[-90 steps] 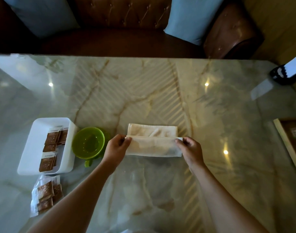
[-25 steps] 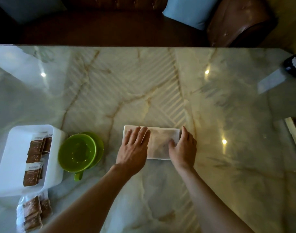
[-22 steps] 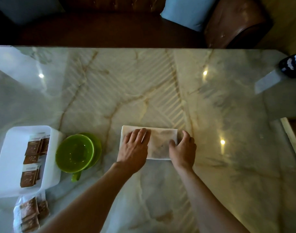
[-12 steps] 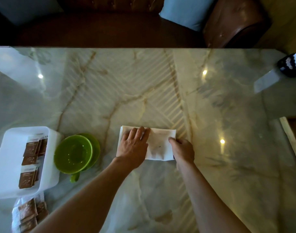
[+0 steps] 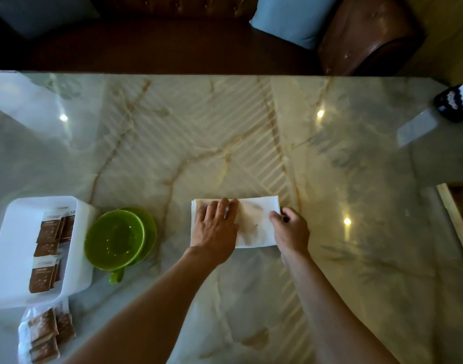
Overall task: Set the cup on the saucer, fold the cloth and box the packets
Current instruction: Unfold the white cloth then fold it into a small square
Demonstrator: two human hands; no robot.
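A folded white cloth (image 5: 254,223) lies as a flat strip on the marble table (image 5: 225,143). My left hand (image 5: 216,229) presses flat on the cloth's left half with straight fingers. My right hand (image 5: 290,231) pinches the cloth's right edge, fingers curled. Left of the cloth a green cup (image 5: 114,241) sits on a green saucer (image 5: 149,227). A white box (image 5: 4,248) at the far left holds several brown packets (image 5: 48,248). More brown packets (image 5: 45,334) lie on the table in front of the box.
A dark phone-like object (image 5: 453,103) sits at the table's right far corner. A wooden tray edge (image 5: 453,222) shows at the right. Beyond the table stands a brown sofa with a blue cushion (image 5: 290,19).
The cloth was folded down into a flat strip and both hands pressed on it. My right hand then slid to the right edge and curled its fingers on it.
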